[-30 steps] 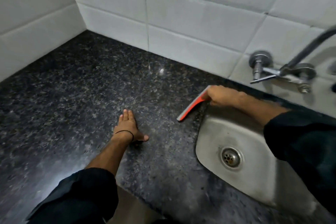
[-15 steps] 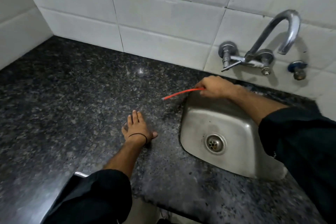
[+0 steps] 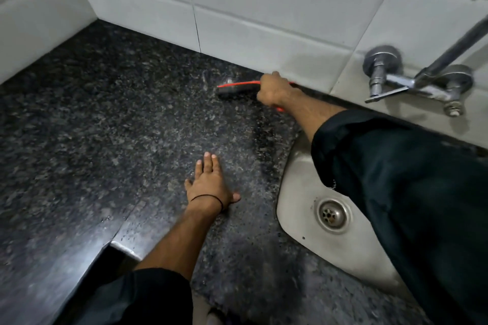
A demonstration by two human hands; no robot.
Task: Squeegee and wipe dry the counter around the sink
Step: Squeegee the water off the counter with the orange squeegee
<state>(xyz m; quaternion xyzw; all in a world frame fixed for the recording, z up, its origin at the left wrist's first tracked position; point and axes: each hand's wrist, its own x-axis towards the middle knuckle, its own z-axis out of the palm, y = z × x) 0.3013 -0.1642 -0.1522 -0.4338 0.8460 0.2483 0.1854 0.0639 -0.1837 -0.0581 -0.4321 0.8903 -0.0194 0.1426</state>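
**Squeegee set at the back wall, ready to pull**

The right hand (image 3: 273, 91) is far out at about 1 o'clock from the middle of the counter (image 3: 105, 126). Its fingers are curled tight around the red squeegee (image 3: 239, 85). The blade sticks out to the left of the fist and sits low on the stone, just beside the wall tiles (image 3: 264, 21). I think it is put there so the pull can start at the very back, where water hides along the wall.

The left hand (image 3: 210, 185) is at about 6 o'clock from the squeegee, well apart from it. It lies flat on the counter with its fingers spread out and holds nothing. It looks like a prop, so the person can lean far over without slipping.

The sink (image 3: 298, 192) is at 4 o'clock from the squeegee, under the right sleeve (image 3: 396, 179). The tap (image 3: 412, 82) is on the wall at 3 o'clock. Pulling the blade toward the sink would send the water down into it, which seems to be the plan.

I see no cloth, so the wiping dry is likely not begun.
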